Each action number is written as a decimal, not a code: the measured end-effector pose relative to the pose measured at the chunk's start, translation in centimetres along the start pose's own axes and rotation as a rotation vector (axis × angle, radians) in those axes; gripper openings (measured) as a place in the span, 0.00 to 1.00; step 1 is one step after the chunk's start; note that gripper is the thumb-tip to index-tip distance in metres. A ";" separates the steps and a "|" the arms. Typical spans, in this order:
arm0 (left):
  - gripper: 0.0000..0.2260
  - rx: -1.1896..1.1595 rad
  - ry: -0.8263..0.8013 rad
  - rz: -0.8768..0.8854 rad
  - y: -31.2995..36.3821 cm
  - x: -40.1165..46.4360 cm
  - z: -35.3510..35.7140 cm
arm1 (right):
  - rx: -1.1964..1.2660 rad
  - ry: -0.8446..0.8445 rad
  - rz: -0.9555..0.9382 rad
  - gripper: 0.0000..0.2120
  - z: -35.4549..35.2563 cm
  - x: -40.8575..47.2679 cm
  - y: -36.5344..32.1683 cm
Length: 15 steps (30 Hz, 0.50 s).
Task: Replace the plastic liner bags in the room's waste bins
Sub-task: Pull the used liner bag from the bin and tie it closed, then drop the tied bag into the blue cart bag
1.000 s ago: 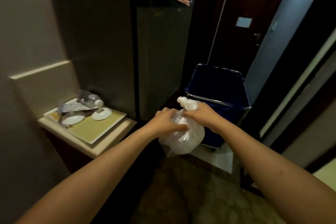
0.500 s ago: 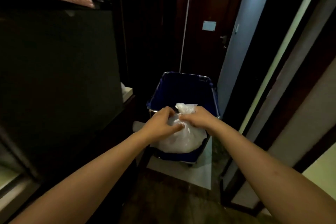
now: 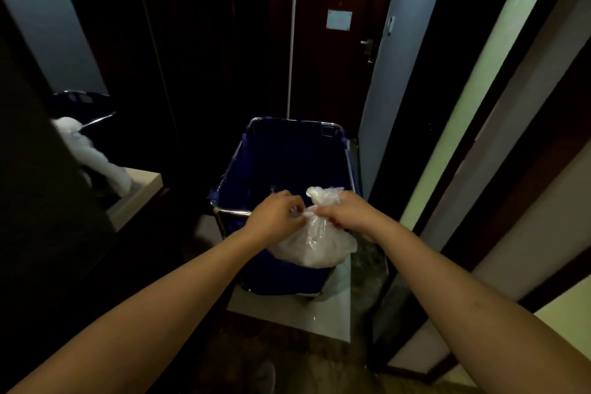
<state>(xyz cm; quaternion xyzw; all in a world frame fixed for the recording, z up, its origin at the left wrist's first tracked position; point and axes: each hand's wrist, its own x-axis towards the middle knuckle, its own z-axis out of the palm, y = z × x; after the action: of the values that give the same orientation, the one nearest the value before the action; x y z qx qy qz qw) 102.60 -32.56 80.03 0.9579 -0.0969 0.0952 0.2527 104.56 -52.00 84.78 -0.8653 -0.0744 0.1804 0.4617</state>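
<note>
Over the blue cart point(image 3: 287, 166): tied clear bag point(image 3: 315, 243), neck pinched between curled fingers of left hand point(image 3: 276, 217) and right hand point(image 3: 347, 213).

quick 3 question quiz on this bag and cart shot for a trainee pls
1. True or false: the clear plastic bag already lies at the bottom of the blue cart.
2. Which hand has its grip on the bag's twisted neck, under the tuft? A) left hand B) right hand C) neither
3. Fill in: the bag hangs in front of the cart's near ___ rail.

Key
1. False: both hands hold it up at the cart's near edge.
2. B: the right hand grips the neck; the left pinches the plastic beside it.
3. Metal.
</note>
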 end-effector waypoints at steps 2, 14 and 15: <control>0.06 -0.018 -0.026 0.003 -1.7 3.6 1.4 | 0.001 0.010 0.025 0.14 -0.7 3.8 0.8; 0.08 -0.026 -0.135 -0.047 -12.3 25.4 9.4 | 0.070 0.055 0.216 0.16 -4.2 28.9 4.4; 0.07 -0.038 -0.147 -0.048 -13.0 26.8 10.0 | 0.080 0.062 0.231 0.17 -4.3 30.5 4.7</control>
<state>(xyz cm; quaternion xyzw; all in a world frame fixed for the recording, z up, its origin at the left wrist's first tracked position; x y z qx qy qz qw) 132.80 -30.15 71.66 0.9594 -0.0940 0.0165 0.2653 134.17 -49.02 75.65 -0.8542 0.0475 0.2082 0.4741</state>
